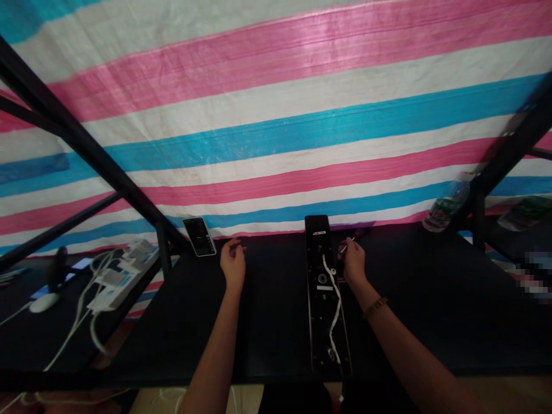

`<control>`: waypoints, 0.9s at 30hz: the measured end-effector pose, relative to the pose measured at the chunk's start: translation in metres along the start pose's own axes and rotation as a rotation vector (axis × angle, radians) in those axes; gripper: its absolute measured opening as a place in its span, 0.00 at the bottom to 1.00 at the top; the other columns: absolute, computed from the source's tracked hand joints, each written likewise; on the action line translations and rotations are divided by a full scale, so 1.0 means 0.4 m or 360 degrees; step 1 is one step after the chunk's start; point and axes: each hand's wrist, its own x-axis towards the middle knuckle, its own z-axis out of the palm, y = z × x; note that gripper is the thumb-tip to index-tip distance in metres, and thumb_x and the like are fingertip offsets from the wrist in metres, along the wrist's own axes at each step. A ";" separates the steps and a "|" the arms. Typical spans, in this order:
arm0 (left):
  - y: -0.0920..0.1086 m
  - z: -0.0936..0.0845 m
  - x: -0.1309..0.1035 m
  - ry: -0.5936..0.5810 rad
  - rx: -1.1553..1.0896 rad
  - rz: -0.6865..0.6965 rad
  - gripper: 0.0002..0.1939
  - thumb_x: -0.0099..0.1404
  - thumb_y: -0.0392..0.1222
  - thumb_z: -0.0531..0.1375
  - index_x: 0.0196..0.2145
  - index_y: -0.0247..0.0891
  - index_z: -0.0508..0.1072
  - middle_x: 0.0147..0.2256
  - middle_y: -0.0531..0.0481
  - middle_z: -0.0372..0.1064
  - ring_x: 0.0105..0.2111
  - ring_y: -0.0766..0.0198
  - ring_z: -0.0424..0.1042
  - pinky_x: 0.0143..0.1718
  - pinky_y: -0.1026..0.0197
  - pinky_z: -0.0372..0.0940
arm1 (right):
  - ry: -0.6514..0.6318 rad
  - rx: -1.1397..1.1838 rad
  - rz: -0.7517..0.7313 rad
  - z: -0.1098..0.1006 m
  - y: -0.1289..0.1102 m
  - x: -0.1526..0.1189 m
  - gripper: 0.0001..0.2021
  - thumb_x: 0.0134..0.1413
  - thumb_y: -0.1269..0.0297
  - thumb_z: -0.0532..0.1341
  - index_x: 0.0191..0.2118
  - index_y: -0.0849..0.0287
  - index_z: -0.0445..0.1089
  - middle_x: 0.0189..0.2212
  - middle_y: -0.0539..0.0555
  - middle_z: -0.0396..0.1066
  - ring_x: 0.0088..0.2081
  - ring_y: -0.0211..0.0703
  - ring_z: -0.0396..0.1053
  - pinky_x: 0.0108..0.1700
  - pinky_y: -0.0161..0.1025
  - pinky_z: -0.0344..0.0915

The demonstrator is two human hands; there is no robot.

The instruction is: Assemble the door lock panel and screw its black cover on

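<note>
A long black device panel (317,322) lies on the black table, running away from me, with white labels and a white wrapped cable (337,305) along it. My right hand (354,261) is just past its right edge, near the far half, its fingers closed around a slim pen-like tool with a shiny shaft (344,249). The exact kind of tool cannot be made out. Left of the panel, my left hand (233,263) hovers by the table, fingers loosely bent and apart, with nothing visible in them. A phone (199,236) with a lit dark screen leans near that hand.
A striped sheet (276,138) hangs behind the black table (267,322). Black frame bars slant at both sides. On the left are a white power strip (116,290) with cables and a white mouse (43,302). A plastic bottle (446,207) stands at the back right.
</note>
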 end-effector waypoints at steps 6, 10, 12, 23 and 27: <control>0.064 0.114 -0.215 -0.0578 -0.0369 -0.0294 0.20 0.69 0.56 0.53 0.44 0.36 0.69 0.37 0.42 0.78 0.30 0.61 0.78 0.28 0.62 0.70 | 0.0015 -0.0009 0.0012 0.001 0.000 0.004 0.18 0.52 0.46 0.63 0.29 0.58 0.67 0.17 0.45 0.65 0.15 0.33 0.60 0.18 0.33 0.52; 0.121 0.169 -0.339 -0.0898 -0.0555 -0.0391 0.26 0.69 0.59 0.54 0.56 0.39 0.66 0.40 0.43 0.78 0.33 0.61 0.78 0.33 0.59 0.72 | 0.0001 -0.0016 0.0015 0.003 0.000 0.003 0.18 0.53 0.46 0.63 0.29 0.58 0.67 0.17 0.45 0.66 0.16 0.33 0.60 0.19 0.33 0.54; 0.138 0.179 -0.376 -0.1000 -0.0598 -0.0425 0.26 0.66 0.55 0.60 0.57 0.42 0.65 0.39 0.46 0.77 0.35 0.60 0.78 0.35 0.59 0.72 | -0.0002 -0.0020 0.0020 0.004 0.000 0.002 0.18 0.53 0.46 0.64 0.29 0.58 0.66 0.17 0.45 0.65 0.15 0.34 0.60 0.19 0.33 0.54; 0.149 0.198 -0.390 -0.1028 -0.0667 -0.0601 0.21 0.64 0.49 0.60 0.54 0.42 0.66 0.35 0.50 0.74 0.32 0.61 0.76 0.33 0.60 0.71 | -0.0017 -0.0016 0.0022 0.003 0.001 0.001 0.18 0.54 0.47 0.64 0.29 0.57 0.66 0.17 0.45 0.66 0.16 0.34 0.60 0.19 0.33 0.54; 0.142 0.190 -0.393 -0.1016 -0.0627 -0.0449 0.23 0.66 0.50 0.59 0.56 0.42 0.65 0.40 0.47 0.75 0.35 0.60 0.76 0.36 0.59 0.72 | -0.0001 -0.0017 0.0014 0.003 -0.001 0.000 0.17 0.54 0.47 0.63 0.30 0.58 0.67 0.17 0.45 0.66 0.16 0.34 0.60 0.18 0.33 0.54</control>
